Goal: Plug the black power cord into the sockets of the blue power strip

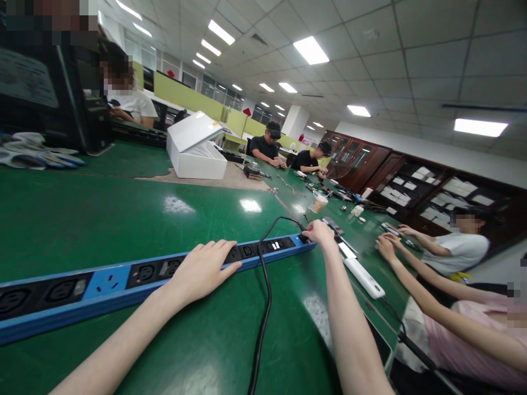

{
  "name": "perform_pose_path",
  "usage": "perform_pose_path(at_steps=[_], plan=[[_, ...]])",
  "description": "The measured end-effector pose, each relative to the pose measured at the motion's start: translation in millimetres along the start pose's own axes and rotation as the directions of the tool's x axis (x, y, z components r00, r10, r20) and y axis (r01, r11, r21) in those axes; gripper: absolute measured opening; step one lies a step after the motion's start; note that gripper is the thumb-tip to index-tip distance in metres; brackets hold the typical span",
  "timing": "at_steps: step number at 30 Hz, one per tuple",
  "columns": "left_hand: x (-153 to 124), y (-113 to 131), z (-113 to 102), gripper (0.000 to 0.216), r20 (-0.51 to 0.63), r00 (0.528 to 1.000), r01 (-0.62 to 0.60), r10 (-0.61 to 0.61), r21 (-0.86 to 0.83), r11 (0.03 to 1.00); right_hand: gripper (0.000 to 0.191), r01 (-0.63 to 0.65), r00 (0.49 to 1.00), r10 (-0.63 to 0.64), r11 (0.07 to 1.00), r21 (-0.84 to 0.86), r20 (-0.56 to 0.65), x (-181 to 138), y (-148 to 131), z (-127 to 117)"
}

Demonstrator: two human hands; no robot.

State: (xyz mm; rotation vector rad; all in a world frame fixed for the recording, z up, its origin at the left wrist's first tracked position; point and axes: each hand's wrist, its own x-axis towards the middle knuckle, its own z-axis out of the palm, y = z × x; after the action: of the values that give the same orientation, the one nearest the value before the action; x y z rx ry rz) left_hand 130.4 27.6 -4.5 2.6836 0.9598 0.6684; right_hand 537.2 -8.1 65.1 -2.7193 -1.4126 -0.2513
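A long blue-and-black power strip (107, 282) lies across the green table, running from the left edge to the middle. My left hand (203, 269) is laid over it, fingers along the far edge and thumb on the near edge. At the strip's right end, my right hand (319, 233) pinches a black plug (303, 237), partly hidden by the fingers. The plug is at the end face or last socket; which one I cannot tell. From it a black cable (267, 296) loops over the strip and runs down toward me.
A white box (197, 162) with its lid raised stands at the back, beside a dark machine (45, 93) and gloves (35, 151). To the right lie a white power strip (364, 277), a phone (332, 225) and a cup (319, 203). Several people sit around the table.
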Motion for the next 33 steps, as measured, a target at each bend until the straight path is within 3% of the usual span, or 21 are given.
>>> perform_pose_path(at_steps=[7, 13, 20, 26, 33], plan=[[-0.2, -1.1, -1.9, 0.058, 0.003, 1.0, 0.001, -0.001, -0.01, 1.0, 0.013, 0.083, 0.985, -0.087, 0.996, 0.03, 0.151, 10.0, 0.4, -12.5], [-1.1, -1.2, 1.3, 0.059, -0.014, 1.0, -0.015, 0.015, 0.017, 1.0, 0.014, 0.088, 0.95, -0.108, 0.993, 0.082, 0.293, 30.2, -2.9, -16.2], [-1.3, -2.6, 3.3, 0.059, -0.019, 1.0, -0.024, 0.024, 0.016, 1.0, 0.015, 0.078, 0.961, -0.094, 0.994, 0.071, 0.259, 22.7, -2.0, -19.5], [-1.8, -2.2, 1.5, 0.06, -0.017, 0.999, -0.04, 0.041, 0.007, 0.999, 0.018, 0.029, 0.946, -0.039, 0.999, 0.034, 0.323, 37.5, -15.1, -22.7], [-1.2, -3.2, 1.1, 0.059, -0.006, 0.999, -0.048, 0.048, 0.011, 0.999, 0.02, 0.029, 0.953, -0.056, 0.995, 0.091, 0.297, 24.0, -9.0, -22.9]])
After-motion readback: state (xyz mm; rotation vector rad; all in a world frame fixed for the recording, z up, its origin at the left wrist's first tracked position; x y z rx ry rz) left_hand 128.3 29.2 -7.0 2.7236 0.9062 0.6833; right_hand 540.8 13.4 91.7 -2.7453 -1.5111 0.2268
